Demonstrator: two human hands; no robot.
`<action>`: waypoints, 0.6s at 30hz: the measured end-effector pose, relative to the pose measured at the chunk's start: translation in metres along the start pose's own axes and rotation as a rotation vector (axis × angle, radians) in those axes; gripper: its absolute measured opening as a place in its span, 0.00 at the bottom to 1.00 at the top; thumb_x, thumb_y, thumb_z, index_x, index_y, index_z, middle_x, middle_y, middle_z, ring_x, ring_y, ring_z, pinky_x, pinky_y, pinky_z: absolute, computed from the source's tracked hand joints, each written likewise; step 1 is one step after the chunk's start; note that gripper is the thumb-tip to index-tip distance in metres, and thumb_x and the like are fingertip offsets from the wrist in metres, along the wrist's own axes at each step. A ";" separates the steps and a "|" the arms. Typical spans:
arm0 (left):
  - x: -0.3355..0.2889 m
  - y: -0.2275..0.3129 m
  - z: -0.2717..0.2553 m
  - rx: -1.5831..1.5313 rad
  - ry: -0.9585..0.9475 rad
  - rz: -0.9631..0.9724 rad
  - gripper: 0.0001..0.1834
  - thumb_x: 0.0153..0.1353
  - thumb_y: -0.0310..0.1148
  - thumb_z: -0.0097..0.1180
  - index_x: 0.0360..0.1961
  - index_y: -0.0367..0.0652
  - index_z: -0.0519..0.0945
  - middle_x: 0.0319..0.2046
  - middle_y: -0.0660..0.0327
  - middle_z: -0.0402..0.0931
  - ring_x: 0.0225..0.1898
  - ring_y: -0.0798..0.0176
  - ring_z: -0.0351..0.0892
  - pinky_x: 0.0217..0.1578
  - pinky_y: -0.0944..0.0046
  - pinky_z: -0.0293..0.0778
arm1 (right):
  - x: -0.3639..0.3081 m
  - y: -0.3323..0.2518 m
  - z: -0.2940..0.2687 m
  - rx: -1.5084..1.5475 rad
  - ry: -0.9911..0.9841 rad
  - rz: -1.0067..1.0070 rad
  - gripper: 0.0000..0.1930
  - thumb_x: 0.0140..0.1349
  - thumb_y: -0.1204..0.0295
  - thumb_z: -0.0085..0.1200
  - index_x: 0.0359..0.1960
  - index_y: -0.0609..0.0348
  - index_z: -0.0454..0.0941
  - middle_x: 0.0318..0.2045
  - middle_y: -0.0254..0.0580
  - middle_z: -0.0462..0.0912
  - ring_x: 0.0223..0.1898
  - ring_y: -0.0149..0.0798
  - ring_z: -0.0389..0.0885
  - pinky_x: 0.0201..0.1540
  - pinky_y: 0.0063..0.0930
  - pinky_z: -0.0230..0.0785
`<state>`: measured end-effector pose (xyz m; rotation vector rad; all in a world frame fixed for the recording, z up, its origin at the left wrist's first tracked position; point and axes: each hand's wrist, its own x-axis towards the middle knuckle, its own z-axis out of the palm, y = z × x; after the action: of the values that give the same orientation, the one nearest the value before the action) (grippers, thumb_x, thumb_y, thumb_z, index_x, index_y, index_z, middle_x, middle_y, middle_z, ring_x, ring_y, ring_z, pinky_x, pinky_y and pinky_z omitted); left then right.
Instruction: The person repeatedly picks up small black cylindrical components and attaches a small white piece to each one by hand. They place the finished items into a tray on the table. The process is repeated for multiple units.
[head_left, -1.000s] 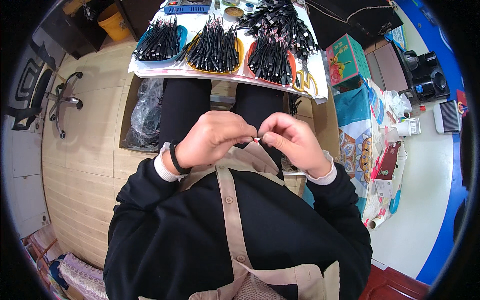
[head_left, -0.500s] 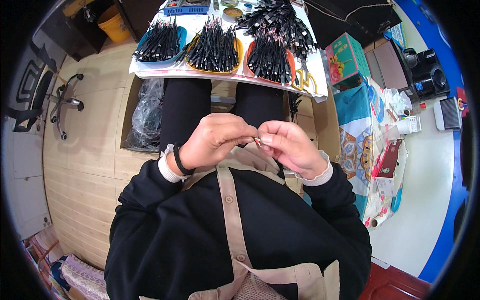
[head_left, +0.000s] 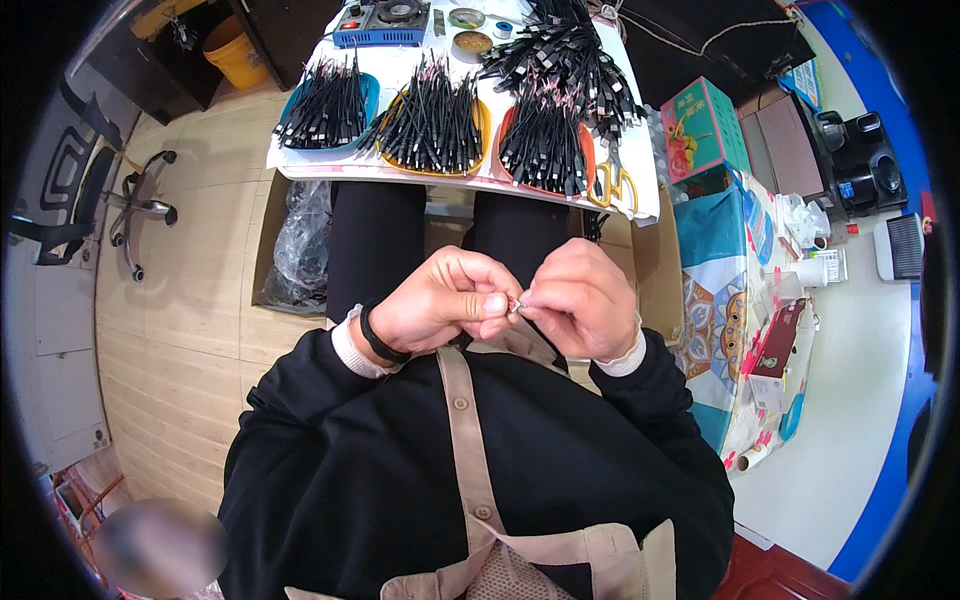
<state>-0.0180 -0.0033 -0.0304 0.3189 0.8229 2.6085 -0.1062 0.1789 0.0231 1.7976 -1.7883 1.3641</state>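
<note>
Just above my lap, my left hand (head_left: 448,300) and my right hand (head_left: 583,303) meet fingertip to fingertip. Both are closed in a pinch on a tiny piece (head_left: 514,306) with a reddish and a shiny, metal-like part. Most of it is hidden by the fingers, and it is too small to name. Beyond my knees, short black cables with plugs fill a blue tray (head_left: 371,97), a yellow tray (head_left: 486,130) and an orange tray (head_left: 589,150) along the table's near edge. A larger heap of black cables (head_left: 560,62) lies behind the orange tray.
Yellow-handled scissors (head_left: 603,186) lie at the table's near right corner. A blue portable stove (head_left: 380,30) and a round tin (head_left: 471,45) stand farther back. Under the table is a carton with clear plastic (head_left: 302,245). A green and pink box (head_left: 703,130) stands at right.
My left hand has rolled so its thumb shows on top. The right hand has turned its back upward, fingers still pinched at the tiny piece. The whole view has shifted slightly.
</note>
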 end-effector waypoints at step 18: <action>0.017 0.076 0.012 0.881 0.353 0.210 0.07 0.64 0.26 0.59 0.39 0.33 0.83 0.23 0.64 0.78 0.25 0.77 0.73 0.26 0.73 0.70 | 0.053 0.034 -0.010 -0.167 -0.058 0.107 0.15 0.45 0.75 0.69 0.36 0.57 0.80 0.33 0.39 0.78 0.32 0.43 0.77 0.32 0.30 0.70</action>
<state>-0.0514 -0.0480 0.0255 0.1724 2.1464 2.3460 -0.1509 0.1454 0.0537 1.6920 -1.9906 1.1708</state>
